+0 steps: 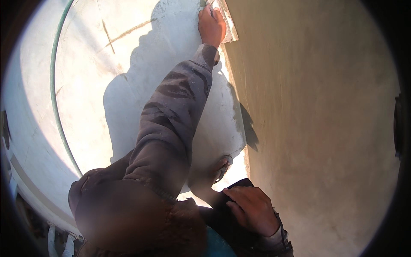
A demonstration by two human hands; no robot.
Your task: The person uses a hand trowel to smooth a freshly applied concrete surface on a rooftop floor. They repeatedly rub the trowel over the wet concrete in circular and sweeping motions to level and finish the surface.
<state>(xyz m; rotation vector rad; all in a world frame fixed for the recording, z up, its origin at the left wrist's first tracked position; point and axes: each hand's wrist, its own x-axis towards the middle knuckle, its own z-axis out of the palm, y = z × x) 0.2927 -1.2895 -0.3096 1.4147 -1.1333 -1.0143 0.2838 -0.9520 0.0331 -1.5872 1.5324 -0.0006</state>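
Observation:
My left arm, in a grey-brown sleeve, stretches far forward to the foot of the wall. At its end my left hand point(212, 26) is closed on a flat, pale plate-like tool point(230, 31), smeared and straight-edged. The tool lies along the line where the floor meets the wall; its handle is hidden by my fingers, so its exact kind is unclear. My right hand point(252, 209) rests on my dark-clothed knee point(242, 183), its fingers laid over the cloth and nothing seen in them.
On the right rises a broad greenish-brown wall point(317, 128). Pale floor point(90, 77) with dark streaks spreads left, partly under my shadow. A green hose point(54, 85) curves across it. My foot point(223, 165) is near the wall's base. White pipes point(68, 245) show at lower left.

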